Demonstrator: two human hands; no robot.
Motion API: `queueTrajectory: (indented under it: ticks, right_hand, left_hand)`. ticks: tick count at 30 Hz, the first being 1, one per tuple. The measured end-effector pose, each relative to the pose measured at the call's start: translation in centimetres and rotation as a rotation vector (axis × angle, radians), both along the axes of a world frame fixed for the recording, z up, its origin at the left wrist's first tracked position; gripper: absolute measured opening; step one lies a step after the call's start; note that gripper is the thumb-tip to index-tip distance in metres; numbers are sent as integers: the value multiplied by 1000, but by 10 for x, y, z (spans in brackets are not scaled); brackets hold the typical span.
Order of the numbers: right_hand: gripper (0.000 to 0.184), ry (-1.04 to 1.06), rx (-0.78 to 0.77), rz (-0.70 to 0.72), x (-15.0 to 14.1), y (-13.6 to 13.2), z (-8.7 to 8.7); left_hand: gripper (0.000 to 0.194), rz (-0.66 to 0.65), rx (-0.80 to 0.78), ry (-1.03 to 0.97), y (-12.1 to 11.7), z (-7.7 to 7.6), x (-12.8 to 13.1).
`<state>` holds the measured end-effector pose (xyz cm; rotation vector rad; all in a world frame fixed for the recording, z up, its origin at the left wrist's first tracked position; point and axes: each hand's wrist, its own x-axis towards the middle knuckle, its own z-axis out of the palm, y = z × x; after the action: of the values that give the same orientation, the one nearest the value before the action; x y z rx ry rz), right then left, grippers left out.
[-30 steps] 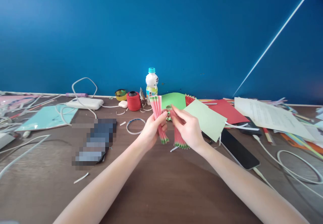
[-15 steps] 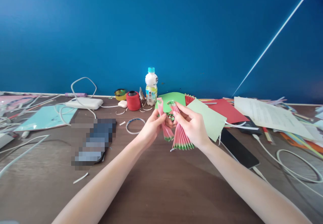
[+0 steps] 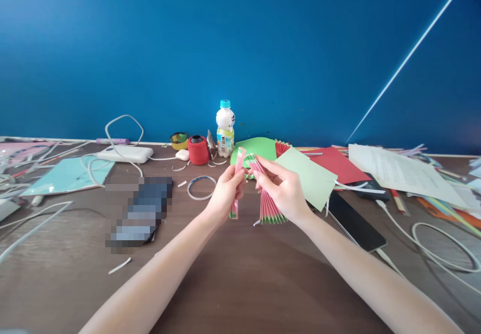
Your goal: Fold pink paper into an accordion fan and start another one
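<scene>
Both hands are raised over the middle of the table, close together. My left hand [image 3: 226, 192] pinches a narrow, flat end of pink pleated paper [image 3: 235, 207] with green edges, held nearly upright. Between thumb and fingers, my right hand [image 3: 282, 188] grips a pink pleated paper fan [image 3: 270, 206], its green-tipped folds spreading downward. Whether the two pleated parts join behind the fingers I cannot tell. Just beyond the hands lies green paper [image 3: 259, 147], with a red pleated piece [image 3: 281, 148] beside it.
A small bottle [image 3: 225, 131] and a red thread spool [image 3: 198, 151] stand at the back. Pale green paper [image 3: 310, 176], red paper [image 3: 338, 164] and a black phone [image 3: 353, 221] lie to the right. At left are a pixelated phone [image 3: 145, 208], a white power bank [image 3: 126, 154] and cables.
The pleated piece at my left hand has closed into a narrow strip and swung left, away from the fan. My right hand has barely moved.
</scene>
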<state>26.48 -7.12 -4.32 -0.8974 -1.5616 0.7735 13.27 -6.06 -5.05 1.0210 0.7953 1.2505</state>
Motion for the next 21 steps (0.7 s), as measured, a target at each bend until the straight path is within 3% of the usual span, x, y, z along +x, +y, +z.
queueTrajectory:
  ticks: [6,15,21]
  right_hand:
    - [44,88,-37,20,-1,2,-1]
    - [44,254,-111,81,-4,-1,6]
    - [40,253,-134,16,-5,-3,6]
  left_hand:
    - [33,-19,-10,120,-6,2,5]
    - [29,263,193,427,-13,2,9]
    - [28,344,163,389,-8,0,4]
